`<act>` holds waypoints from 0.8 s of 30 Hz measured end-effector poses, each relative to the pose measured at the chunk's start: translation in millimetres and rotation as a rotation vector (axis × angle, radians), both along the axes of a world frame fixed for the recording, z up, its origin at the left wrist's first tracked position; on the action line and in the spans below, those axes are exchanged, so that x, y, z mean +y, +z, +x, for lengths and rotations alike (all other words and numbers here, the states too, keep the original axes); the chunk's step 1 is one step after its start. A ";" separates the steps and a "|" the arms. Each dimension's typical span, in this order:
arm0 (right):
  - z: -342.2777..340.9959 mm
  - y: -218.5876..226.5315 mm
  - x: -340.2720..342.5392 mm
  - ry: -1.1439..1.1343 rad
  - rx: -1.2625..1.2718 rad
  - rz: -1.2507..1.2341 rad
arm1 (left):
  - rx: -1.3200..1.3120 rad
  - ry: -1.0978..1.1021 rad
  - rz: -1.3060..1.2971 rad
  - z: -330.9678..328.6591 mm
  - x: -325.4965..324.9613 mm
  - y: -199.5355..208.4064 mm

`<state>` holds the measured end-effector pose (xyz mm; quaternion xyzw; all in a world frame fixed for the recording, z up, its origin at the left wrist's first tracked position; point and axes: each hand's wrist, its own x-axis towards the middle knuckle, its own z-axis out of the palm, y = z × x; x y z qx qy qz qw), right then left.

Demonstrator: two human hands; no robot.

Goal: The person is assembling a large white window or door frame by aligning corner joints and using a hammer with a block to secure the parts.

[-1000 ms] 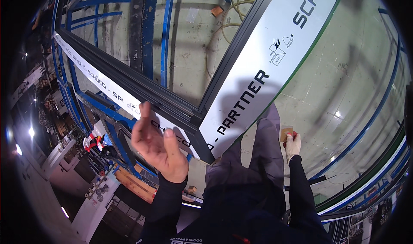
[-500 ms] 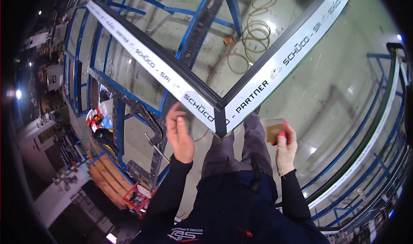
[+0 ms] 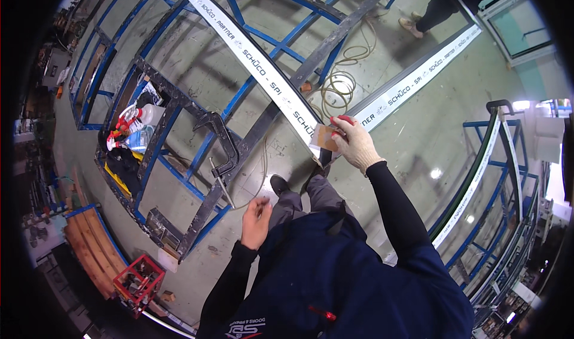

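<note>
The right hand, in a pale glove with red fingertips, is closed on a small tan pad, pinched at its right end between thumb and fingers; the pad sticks out to the left of the grip, its longer way running roughly left to right, and it lies over the near corner of the large frame; whether it touches the frame or sits just above it, I cannot tell; the corner points toward the person, with one long white-faced side running up and left from it and the other up and right, so the pad lies across the meeting of the two; the right hand is by far the nearer to that corner; the bare left hand hangs lower and to the left, well apart from the frame, its fingers loosely bent with nothing seen in them; left of it a dark clamp sits on a blue and black stand, and a coil of hose lies on the floor between the frame's sides
</note>
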<state>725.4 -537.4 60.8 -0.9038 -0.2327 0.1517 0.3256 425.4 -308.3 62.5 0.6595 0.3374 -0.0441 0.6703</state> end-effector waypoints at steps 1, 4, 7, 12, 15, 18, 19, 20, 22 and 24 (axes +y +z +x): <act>-4.5 7.1 2.7 0.007 -0.011 -0.013 | 0.080 -0.043 -0.026 -28.7 7.2 -4.1; -21.1 33.7 16.6 0.044 0.079 -0.167 | 0.227 -0.105 -0.033 -161.3 27.5 -70.9; -29.4 30.6 17.2 0.080 0.001 -0.257 | 0.381 -0.065 -0.089 -237.0 43.0 -92.5; -41.8 32.2 36.6 0.150 -0.018 -0.338 | 0.289 -0.287 -0.191 -319.6 41.5 -129.2; -55.4 42.7 45.8 -0.016 0.166 -0.185 | 0.371 -0.067 -0.543 -271.5 27.1 -96.0; -64.9 53.6 30.5 -0.087 -0.279 -0.031 | 0.355 0.314 -0.864 -266.1 41.1 -70.0; -73.3 65.2 39.3 -0.168 -0.217 0.083 | 0.377 0.336 -0.919 -280.0 32.6 -96.3; -84.5 73.0 47.8 -0.281 -0.086 0.099 | 0.403 0.326 -0.984 -290.5 32.3 -128.2; -113.6 63.1 60.2 -0.319 0.098 0.379 | 0.444 0.294 -0.890 -266.5 42.1 -96.0; -137.9 62.1 72.5 -0.177 0.258 0.305 | 0.482 0.175 -0.787 -239.6 57.8 -52.8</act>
